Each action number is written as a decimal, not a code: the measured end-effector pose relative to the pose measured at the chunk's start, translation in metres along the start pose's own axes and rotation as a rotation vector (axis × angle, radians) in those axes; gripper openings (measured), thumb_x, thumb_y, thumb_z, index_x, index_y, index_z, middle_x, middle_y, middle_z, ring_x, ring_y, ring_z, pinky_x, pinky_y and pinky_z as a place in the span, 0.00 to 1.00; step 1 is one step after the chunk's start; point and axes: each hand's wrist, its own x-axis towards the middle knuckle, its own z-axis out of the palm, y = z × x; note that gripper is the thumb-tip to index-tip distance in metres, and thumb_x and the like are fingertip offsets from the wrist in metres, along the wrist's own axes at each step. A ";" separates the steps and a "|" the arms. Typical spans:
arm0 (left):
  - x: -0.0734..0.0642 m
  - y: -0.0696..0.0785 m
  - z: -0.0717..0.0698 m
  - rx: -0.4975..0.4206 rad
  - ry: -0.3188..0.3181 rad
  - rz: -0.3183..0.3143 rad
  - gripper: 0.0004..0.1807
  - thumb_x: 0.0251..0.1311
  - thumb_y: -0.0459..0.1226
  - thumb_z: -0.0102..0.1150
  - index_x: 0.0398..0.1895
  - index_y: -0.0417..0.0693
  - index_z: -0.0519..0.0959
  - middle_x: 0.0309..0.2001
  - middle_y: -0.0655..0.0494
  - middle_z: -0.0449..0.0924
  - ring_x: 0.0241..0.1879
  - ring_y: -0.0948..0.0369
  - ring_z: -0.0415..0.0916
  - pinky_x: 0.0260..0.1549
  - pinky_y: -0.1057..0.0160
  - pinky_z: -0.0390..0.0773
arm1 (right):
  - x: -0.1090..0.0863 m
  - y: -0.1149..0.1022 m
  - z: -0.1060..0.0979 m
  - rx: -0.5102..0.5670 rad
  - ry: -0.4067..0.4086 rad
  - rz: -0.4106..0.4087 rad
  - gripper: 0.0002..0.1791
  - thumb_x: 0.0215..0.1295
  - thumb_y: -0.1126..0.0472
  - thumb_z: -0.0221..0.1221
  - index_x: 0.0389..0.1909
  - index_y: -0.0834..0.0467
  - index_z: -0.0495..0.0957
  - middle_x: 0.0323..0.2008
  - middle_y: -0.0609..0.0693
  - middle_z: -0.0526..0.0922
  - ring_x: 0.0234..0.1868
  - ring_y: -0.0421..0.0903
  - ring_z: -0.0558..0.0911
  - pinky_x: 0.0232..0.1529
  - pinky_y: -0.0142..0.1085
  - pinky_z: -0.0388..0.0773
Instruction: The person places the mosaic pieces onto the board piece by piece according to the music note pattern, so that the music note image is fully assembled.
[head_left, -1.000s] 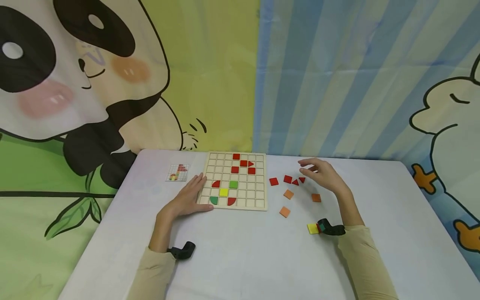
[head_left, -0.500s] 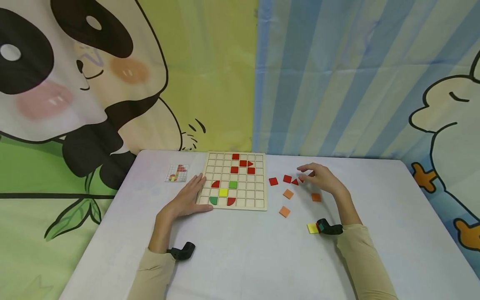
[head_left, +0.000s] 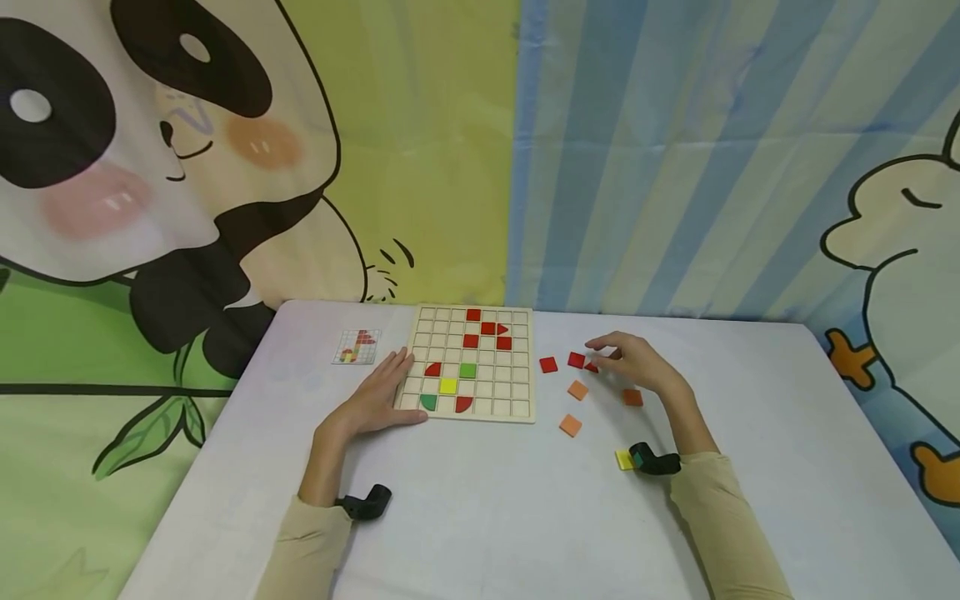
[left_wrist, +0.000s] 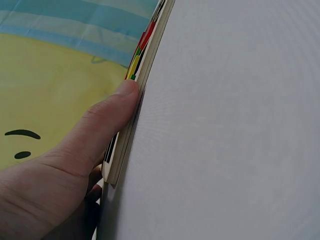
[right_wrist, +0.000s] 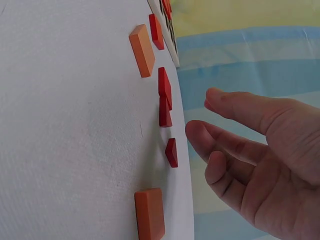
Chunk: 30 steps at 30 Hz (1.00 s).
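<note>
Hovering right hand (head_left: pixel 636 364): your thumb and fingers are parted and loosely bent, grasping nothing, with a gap between them and the pieces in the right-wrist view.
First red triangle (right_wrist: pixel 165 115): it lies on the table (head_left: pixel 495 508) just below your right fingertips, meeting or nearly meeting a red square (head_left: pixel 576 360).
Second red triangle (right_wrist: pixel 172 153): it also sits under your right hand, apart from the first; in the head view your hand hides it.
Other red square (head_left: pixel 548 364): it lies between those pieces and the gridded board (head_left: pixel 512 390), touching neither.
Orange squares (head_left: pixel 577 390): you have three, two on your side of the red pieces and one by your right hand.
Yellow piece (head_left: pixel 622 460): it rests nearer you, partly hidden by your right wrist camera (head_left: pixel 654 460).
Left hand (head_left: pixel 382 393): your fingers lie extended at the gridded board's left edge, your thumb on its near edge by the corner, resting there rather than clenched.
Set pieces: on the grid you have four more red squares, a red triangle, two red quarter-rounds, a green square, a green quarter-round and a yellow square.
Pattern card (head_left: pixel 356 347): it lies left of the gridded board, just beyond your left hand.
</note>
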 end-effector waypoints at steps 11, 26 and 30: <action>0.001 -0.001 0.001 0.004 -0.006 -0.004 0.63 0.56 0.58 0.73 0.84 0.42 0.47 0.85 0.44 0.38 0.84 0.43 0.34 0.78 0.36 0.46 | -0.001 -0.017 0.003 -0.019 -0.132 -0.016 0.18 0.70 0.65 0.64 0.58 0.66 0.82 0.54 0.62 0.85 0.48 0.54 0.80 0.50 0.43 0.81; 0.001 -0.003 0.000 -0.008 -0.009 -0.003 0.62 0.57 0.58 0.72 0.84 0.43 0.46 0.85 0.45 0.38 0.84 0.44 0.34 0.79 0.36 0.46 | 0.002 -0.043 0.020 -0.192 -0.246 0.026 0.12 0.64 0.62 0.70 0.47 0.60 0.87 0.42 0.51 0.82 0.41 0.46 0.80 0.43 0.41 0.81; 0.001 -0.004 0.001 0.004 -0.009 -0.001 0.63 0.57 0.60 0.71 0.84 0.43 0.46 0.85 0.45 0.38 0.84 0.44 0.34 0.79 0.36 0.46 | 0.002 -0.049 0.023 -0.246 -0.240 0.044 0.13 0.61 0.63 0.72 0.47 0.59 0.86 0.41 0.50 0.81 0.41 0.46 0.79 0.44 0.42 0.81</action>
